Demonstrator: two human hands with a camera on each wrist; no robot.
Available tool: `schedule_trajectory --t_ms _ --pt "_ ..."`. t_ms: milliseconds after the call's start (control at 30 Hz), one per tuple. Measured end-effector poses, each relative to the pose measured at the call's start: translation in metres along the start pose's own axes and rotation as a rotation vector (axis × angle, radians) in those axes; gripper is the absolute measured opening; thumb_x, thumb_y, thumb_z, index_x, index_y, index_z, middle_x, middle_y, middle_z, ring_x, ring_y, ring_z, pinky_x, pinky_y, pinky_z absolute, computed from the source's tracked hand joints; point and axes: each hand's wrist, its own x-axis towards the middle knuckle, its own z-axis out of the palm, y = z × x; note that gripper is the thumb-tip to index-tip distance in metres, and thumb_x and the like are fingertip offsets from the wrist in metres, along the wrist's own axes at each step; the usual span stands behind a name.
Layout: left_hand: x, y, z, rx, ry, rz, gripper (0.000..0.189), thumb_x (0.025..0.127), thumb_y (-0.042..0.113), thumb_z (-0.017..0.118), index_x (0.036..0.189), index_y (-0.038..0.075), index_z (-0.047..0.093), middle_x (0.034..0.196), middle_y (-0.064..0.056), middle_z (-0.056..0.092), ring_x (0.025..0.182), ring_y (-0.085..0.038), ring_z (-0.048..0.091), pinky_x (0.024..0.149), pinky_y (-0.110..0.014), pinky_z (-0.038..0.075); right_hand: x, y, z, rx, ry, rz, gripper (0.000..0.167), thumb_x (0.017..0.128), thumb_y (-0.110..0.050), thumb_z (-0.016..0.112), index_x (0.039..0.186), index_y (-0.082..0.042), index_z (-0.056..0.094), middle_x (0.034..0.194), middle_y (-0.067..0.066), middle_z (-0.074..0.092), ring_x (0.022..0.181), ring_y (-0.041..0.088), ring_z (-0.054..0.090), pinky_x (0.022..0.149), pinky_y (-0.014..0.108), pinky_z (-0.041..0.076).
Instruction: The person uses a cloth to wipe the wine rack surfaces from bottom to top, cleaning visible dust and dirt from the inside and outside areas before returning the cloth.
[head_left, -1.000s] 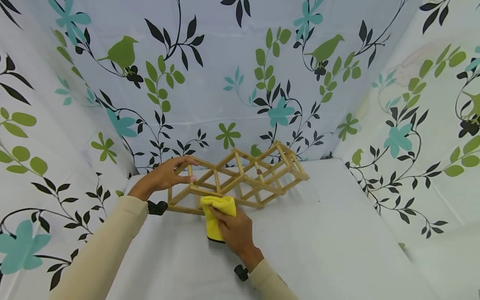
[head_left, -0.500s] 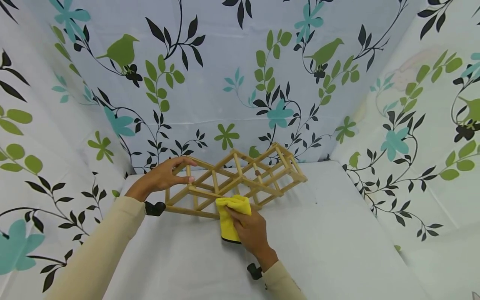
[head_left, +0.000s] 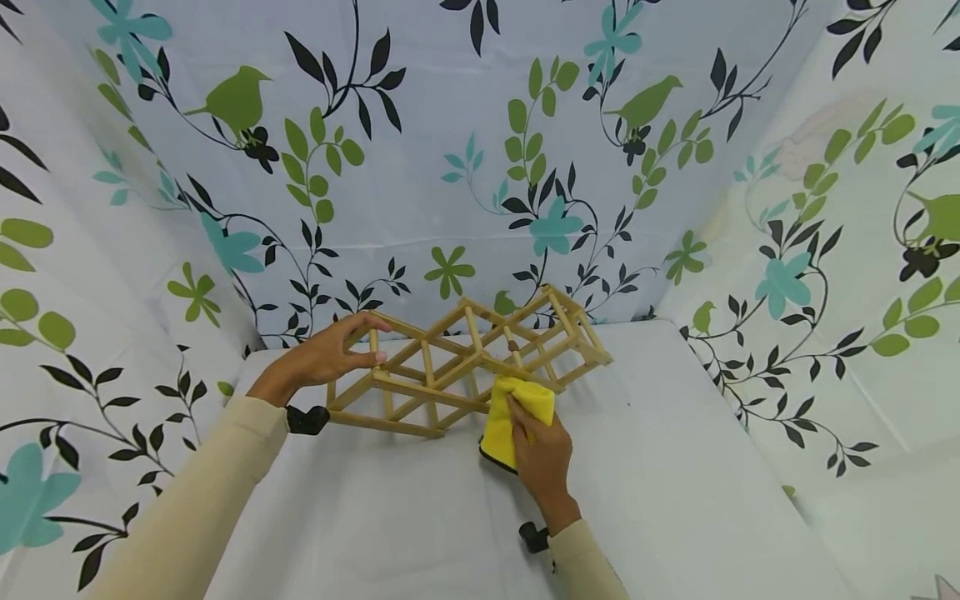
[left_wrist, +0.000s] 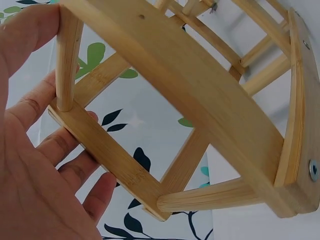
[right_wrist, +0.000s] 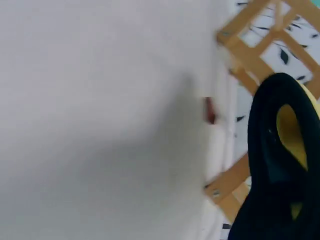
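Note:
A light wooden lattice rack (head_left: 431, 391) of crossed slats and round rungs stands on the white surface, seen at an angle in the head view. My left hand (head_left: 322, 357) grips its left end; in the left wrist view the thumb and fingers are round a rung and slat (left_wrist: 102, 142). My right hand (head_left: 546, 462) pinches a folded yellow cloth (head_left: 498, 429) with black edging, pressed against the rack's front lower slats near the middle. The right wrist view shows the cloth's dark border (right_wrist: 265, 150), blurred, hiding the right fingers.
The white-covered table (head_left: 675, 467) reaches out in front of the rack. Leaf-and-bird printed cloth (head_left: 465, 108) hangs behind and at both sides. A small blurred reddish bit (right_wrist: 210, 110) shows near the rack in the right wrist view.
My right hand has moved the yellow cloth rightward along the rack's front, from near its left part to about the middle. My left hand keeps its grip on the left end.

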Motion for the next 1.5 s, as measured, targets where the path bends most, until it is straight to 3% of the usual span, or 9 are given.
schedule_trajectory --t_ms 233,433,633,800,900,1133,1233,1367,1500 --pt "0.0 0.002 0.004 -0.026 -0.006 -0.012 0.051 0.105 0.03 0.07 0.149 0.013 0.049 0.176 -0.023 0.018 0.16 -0.054 0.016 0.119 -0.081 0.023 0.009 -0.005 0.008 0.074 -0.153 0.097 0.036 0.094 -0.011 0.081 0.125 -0.029 0.081 0.125 0.01 0.078 0.108 0.026 0.076 0.088 0.048 0.064" --pt "0.001 0.001 0.005 -0.03 0.01 0.003 0.049 0.106 0.028 0.069 0.148 0.013 0.049 0.176 -0.022 0.017 0.161 -0.053 0.014 0.12 -0.08 0.023 0.014 -0.005 -0.001 0.102 -0.028 0.068 0.035 0.092 -0.003 0.08 0.123 -0.019 0.082 0.124 0.017 0.076 0.103 0.032 0.076 0.085 0.05 0.065" --pt "0.0 0.001 0.006 -0.049 0.006 0.012 0.05 0.105 0.027 0.07 0.147 0.01 0.048 0.176 -0.022 0.018 0.161 -0.053 0.015 0.119 -0.079 0.028 0.003 -0.01 -0.006 0.04 -0.208 0.102 0.035 0.092 -0.008 0.081 0.121 -0.028 0.082 0.116 0.006 0.079 0.089 0.014 0.071 0.073 0.032 0.06" --pt "0.001 0.001 0.007 -0.056 0.015 0.024 0.049 0.105 0.025 0.07 0.147 0.011 0.049 0.176 -0.022 0.018 0.16 -0.054 0.017 0.118 -0.078 0.03 0.021 -0.028 -0.018 0.282 -0.071 -0.059 0.036 0.094 -0.002 0.079 0.129 -0.015 0.079 0.132 0.013 0.073 0.114 0.03 0.073 0.097 0.044 0.063" --pt "0.002 0.0 0.009 -0.067 0.011 0.034 0.048 0.106 0.023 0.069 0.147 0.009 0.048 0.176 -0.023 0.018 0.16 -0.054 0.015 0.118 -0.077 0.031 0.031 -0.022 -0.021 0.268 -0.001 -0.074 0.036 0.097 -0.004 0.077 0.131 -0.014 0.077 0.134 0.012 0.073 0.118 0.033 0.072 0.101 0.043 0.061" --pt "0.004 0.001 0.01 -0.061 0.008 0.038 0.047 0.106 0.022 0.068 0.147 0.01 0.048 0.176 -0.023 0.017 0.161 -0.055 0.013 0.12 -0.078 0.028 0.012 0.028 -0.03 0.05 0.015 0.275 0.032 0.092 0.0 0.078 0.12 -0.015 0.082 0.118 0.016 0.078 0.098 0.029 0.075 0.078 0.041 0.063" --pt "0.004 0.003 0.009 -0.045 0.019 0.032 0.048 0.106 0.024 0.069 0.147 0.01 0.048 0.175 -0.023 0.019 0.161 -0.055 0.013 0.121 -0.079 0.024 0.004 0.034 -0.035 0.039 -0.01 0.324 0.034 0.091 -0.003 0.08 0.12 -0.019 0.082 0.117 0.014 0.079 0.096 0.026 0.074 0.075 0.038 0.062" --pt "0.005 0.002 0.008 -0.042 0.038 0.039 0.05 0.106 0.023 0.069 0.149 0.009 0.047 0.173 -0.025 0.022 0.16 -0.056 0.014 0.122 -0.078 0.022 0.005 0.014 -0.036 0.223 0.008 0.166 0.037 0.092 -0.001 0.08 0.125 -0.016 0.081 0.122 0.013 0.076 0.099 0.024 0.074 0.082 0.028 0.063" --pt "0.006 0.0 0.009 -0.052 0.054 0.06 0.049 0.106 0.02 0.068 0.148 0.006 0.047 0.171 -0.025 0.024 0.16 -0.057 0.014 0.121 -0.079 0.023 0.01 -0.002 -0.035 0.234 0.078 -0.042 0.04 0.089 0.005 0.081 0.126 -0.01 0.079 0.122 0.016 0.075 0.101 0.028 0.074 0.091 0.02 0.06"
